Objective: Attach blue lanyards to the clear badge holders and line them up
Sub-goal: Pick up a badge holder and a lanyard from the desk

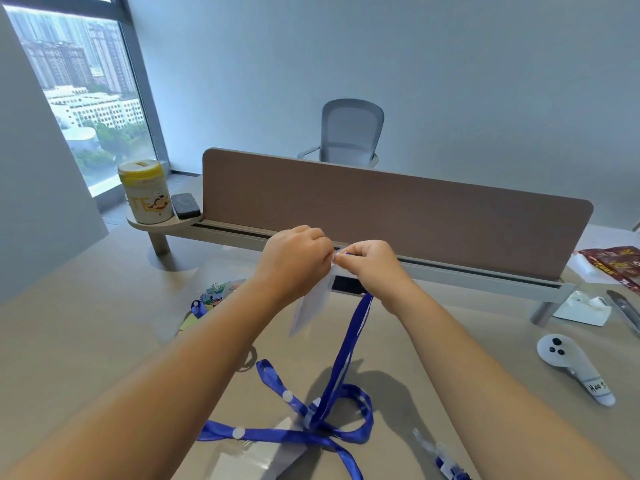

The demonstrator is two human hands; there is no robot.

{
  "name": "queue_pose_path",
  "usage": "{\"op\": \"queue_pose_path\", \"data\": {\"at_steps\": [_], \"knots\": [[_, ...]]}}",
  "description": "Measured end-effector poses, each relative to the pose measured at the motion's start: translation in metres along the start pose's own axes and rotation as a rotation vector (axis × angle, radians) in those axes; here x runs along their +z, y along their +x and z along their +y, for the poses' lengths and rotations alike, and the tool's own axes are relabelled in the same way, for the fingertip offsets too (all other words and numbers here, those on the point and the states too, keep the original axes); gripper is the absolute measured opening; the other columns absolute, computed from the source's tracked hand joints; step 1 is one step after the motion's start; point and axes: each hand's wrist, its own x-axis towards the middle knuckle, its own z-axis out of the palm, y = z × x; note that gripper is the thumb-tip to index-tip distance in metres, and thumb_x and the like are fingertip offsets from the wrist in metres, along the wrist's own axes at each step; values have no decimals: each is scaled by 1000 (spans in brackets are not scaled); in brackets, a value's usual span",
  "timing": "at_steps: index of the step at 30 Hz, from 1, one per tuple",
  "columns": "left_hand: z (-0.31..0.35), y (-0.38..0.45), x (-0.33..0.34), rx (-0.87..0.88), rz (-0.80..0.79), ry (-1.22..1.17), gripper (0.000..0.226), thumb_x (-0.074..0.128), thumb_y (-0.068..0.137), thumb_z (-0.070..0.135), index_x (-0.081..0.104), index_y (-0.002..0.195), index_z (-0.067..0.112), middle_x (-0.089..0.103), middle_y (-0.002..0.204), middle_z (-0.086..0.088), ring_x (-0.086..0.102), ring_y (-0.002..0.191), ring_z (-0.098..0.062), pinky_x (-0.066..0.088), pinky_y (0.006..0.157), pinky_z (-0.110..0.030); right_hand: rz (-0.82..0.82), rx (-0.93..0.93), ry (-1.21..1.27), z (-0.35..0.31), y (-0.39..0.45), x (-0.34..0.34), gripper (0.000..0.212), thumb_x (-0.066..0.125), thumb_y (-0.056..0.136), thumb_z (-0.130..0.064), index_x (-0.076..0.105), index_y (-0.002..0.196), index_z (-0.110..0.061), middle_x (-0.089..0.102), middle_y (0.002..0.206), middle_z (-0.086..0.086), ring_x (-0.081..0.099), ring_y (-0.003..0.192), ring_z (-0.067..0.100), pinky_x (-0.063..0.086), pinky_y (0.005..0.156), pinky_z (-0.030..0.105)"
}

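Both hands are raised above the desk, fingertips meeting. My left hand (296, 261) pinches the top of a clear badge holder (309, 306), which hangs down tilted below it. My right hand (372, 268) pinches the end of a blue lanyard (349, 344) against the holder's top. The lanyard drops to the desk and loops among more blue lanyard straps (298, 433) with white snaps. More clear badge holders (256, 459) lie flat under those straps near the front edge. The exact joint between clip and holder is hidden by my fingers.
A pile of colourful clips and paper (211, 303) lies left of my left arm. A white controller (575, 368) rests at right, a lanyard clip piece (446, 462) near the front. A brown divider (398, 209), a yellow-lidded canister (145, 192) and snack packets (613, 268) stand behind.
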Motion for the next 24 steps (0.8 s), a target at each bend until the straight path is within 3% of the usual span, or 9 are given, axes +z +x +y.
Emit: {"op": "queue_pose_path", "data": {"at_steps": [3, 6, 8, 11, 17, 21, 24], "knots": [[-2, 7, -9, 8, 12, 40, 16, 62, 67, 16, 69, 55, 9, 69, 53, -5, 60, 43, -17, 44, 38, -19, 22, 2, -3, -11, 1, -3, 24, 54, 87, -11, 67, 88, 9, 62, 97, 36, 49, 76, 36, 48, 80, 47], [-1, 15, -18, -56, 61, -47, 23, 54, 85, 19, 71, 79, 4, 73, 81, -10, 64, 71, -23, 41, 57, -24, 37, -37, 8, -22, 4, -8, 19, 56, 87, -13, 69, 82, 0, 66, 94, 26, 54, 82, 30, 49, 86, 44], [-1, 21, -23, -136, 110, -123, 26, 49, 89, 20, 69, 92, 4, 70, 96, -11, 61, 85, -24, 38, 66, -25, 50, -84, 9, -29, 8, -13, 23, 56, 87, -13, 64, 66, -13, 65, 82, 18, 54, 77, 26, 47, 76, 36], [-1, 30, -32, -219, 128, -250, 24, 50, 88, 18, 69, 94, 4, 69, 95, -12, 57, 80, -21, 42, 69, -28, 72, -143, 10, -39, 12, -18, 29, 55, 88, -13, 56, 59, -17, 51, 59, 1, 42, 57, 11, 37, 58, 25], [2, 36, -42, -382, 182, -584, 19, 55, 85, 13, 69, 92, 1, 70, 92, -14, 54, 79, -15, 44, 69, -26, 126, -261, -9, -48, 15, -20, 14, 53, 89, -14, 60, 78, -8, 50, 61, -3, 42, 59, 8, 37, 57, 22], [3, 33, -45, -500, 182, -832, 17, 56, 84, 10, 68, 90, 1, 64, 81, -6, 57, 82, -21, 49, 75, -35, 127, -306, -36, -51, 15, -19, 26, 51, 90, -14, 53, 64, -17, 49, 62, -4, 42, 59, 8, 37, 58, 24], [2, 31, -47, -574, 162, -1007, 15, 57, 84, 8, 67, 91, 0, 60, 71, -2, 57, 78, -21, 51, 71, -28, 116, -333, -39, -52, 14, -17, 32, 49, 91, -15, 46, 61, -24, 47, 62, -5, 41, 57, 6, 35, 54, 17]]}}
